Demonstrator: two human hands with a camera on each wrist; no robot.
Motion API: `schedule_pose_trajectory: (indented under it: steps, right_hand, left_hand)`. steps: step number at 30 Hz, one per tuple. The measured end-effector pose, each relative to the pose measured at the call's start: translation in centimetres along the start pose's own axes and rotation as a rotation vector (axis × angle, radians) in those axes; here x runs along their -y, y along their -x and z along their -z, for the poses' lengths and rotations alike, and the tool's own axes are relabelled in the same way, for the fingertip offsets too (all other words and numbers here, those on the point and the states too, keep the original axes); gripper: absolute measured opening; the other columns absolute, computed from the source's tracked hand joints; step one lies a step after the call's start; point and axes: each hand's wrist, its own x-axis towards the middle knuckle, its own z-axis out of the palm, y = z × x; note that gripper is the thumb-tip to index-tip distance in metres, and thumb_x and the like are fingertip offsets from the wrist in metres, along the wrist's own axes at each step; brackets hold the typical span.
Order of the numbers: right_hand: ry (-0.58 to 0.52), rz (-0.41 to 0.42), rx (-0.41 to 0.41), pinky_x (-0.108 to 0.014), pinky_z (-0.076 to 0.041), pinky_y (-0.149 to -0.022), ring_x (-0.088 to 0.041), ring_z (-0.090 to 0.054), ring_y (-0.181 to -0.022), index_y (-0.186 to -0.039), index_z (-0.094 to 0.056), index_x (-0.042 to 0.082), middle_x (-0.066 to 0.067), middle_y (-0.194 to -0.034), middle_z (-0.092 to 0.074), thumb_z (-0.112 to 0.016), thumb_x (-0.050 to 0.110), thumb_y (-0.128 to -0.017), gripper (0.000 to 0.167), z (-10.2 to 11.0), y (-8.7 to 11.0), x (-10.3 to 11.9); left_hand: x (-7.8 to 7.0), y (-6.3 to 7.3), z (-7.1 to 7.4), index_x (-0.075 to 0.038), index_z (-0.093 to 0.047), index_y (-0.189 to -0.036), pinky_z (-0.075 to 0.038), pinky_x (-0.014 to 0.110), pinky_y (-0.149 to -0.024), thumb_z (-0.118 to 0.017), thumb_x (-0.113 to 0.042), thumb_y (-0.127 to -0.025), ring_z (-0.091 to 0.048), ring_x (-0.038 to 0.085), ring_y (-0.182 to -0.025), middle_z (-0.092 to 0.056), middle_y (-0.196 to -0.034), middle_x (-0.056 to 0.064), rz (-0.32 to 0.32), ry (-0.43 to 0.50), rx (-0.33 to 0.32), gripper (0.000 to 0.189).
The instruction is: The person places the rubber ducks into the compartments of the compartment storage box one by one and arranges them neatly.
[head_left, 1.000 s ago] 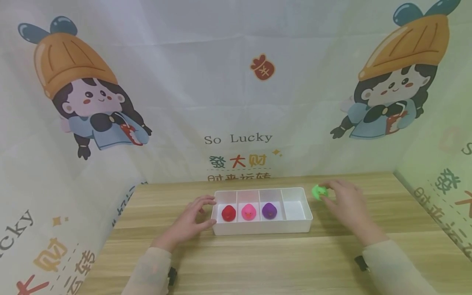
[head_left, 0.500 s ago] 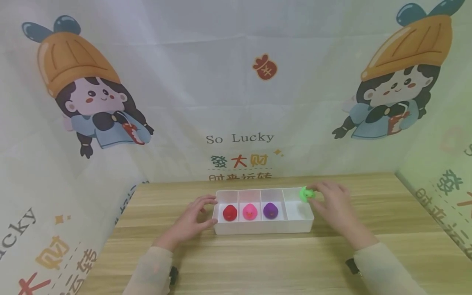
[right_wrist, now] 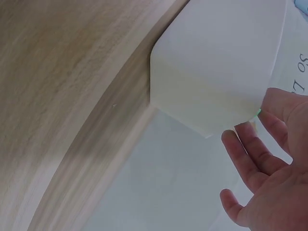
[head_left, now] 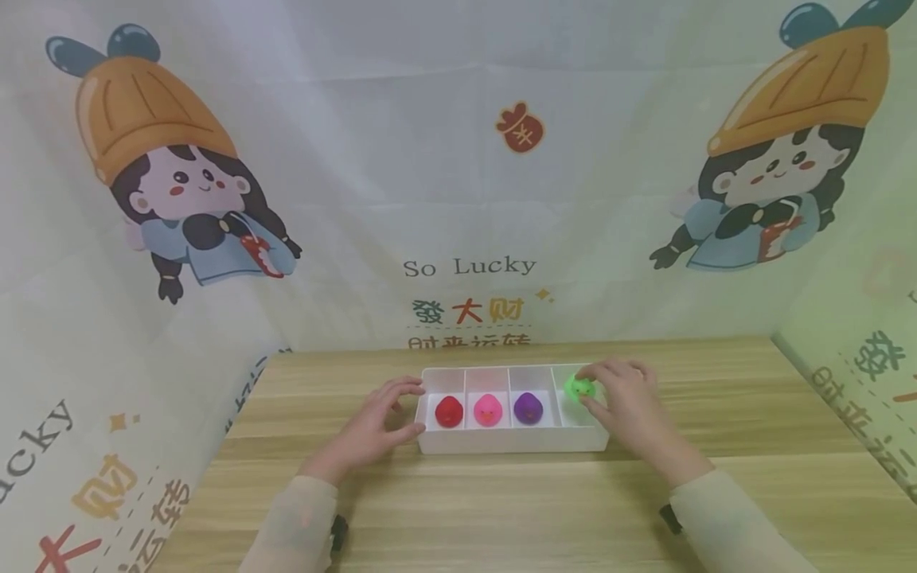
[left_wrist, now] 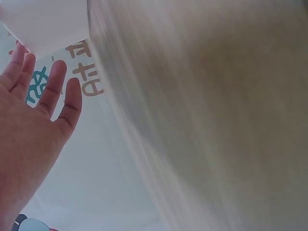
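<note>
In the head view, a white four-part box stands lengthwise on the table. A red toy duck, a pink one and a purple one each sit in their own compartment, left to right. My right hand pinches a green toy duck between thumb and fingers over the rightmost compartment. In the right wrist view the box wall hides nearly all of that duck. At the box's left end is my left hand, thumb and fingertips right at the edge; the left wrist view shows its fingers fairly straight.
The wood-grain table runs back to a white printed cloth that hangs behind and along both sides. Its cartoon figures and lettering are flat prints. A dark band shows at my right wrist.
My right hand has carried the green duck leftward, from right of the box to over its rightmost compartment. The left hand and the other ducks keep their places; the head view has shifted slightly.
</note>
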Motion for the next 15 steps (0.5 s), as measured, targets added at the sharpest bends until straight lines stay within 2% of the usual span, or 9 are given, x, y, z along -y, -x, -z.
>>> schedule_pose_trajectory:
  steps: [8, 15]
  right_hand:
    - [0.026, 0.056, 0.063, -0.068, -0.025, -0.114, -0.03, -0.067, -0.11, -0.111, -0.072, 0.011, -0.004, -0.109, -0.074, -0.085, 0.017, -0.084, 0.03, -0.41, -0.18, -0.01]
    - [0.044, 0.095, 0.086, -0.071, -0.025, -0.112, -0.028, -0.069, -0.103, -0.107, -0.072, 0.013, -0.002, -0.102, -0.075, -0.089, 0.014, -0.079, 0.033, -0.54, -0.83, -0.32]
  left_hand:
    - [0.03, -0.08, 0.03, -0.022, -0.054, -0.143, -0.049, 0.057, -0.106, -0.077, -0.03, -0.094, -0.056, 0.034, -0.124, -0.042, -0.162, 0.001, 0.019, -0.014, 0.006, 0.055]
    - [0.05, -0.16, 0.04, -0.019, -0.054, -0.143, -0.049, 0.058, -0.106, -0.076, -0.029, -0.095, -0.055, 0.034, -0.124, -0.041, -0.163, 0.002, 0.014, -0.008, 0.012, 0.054]
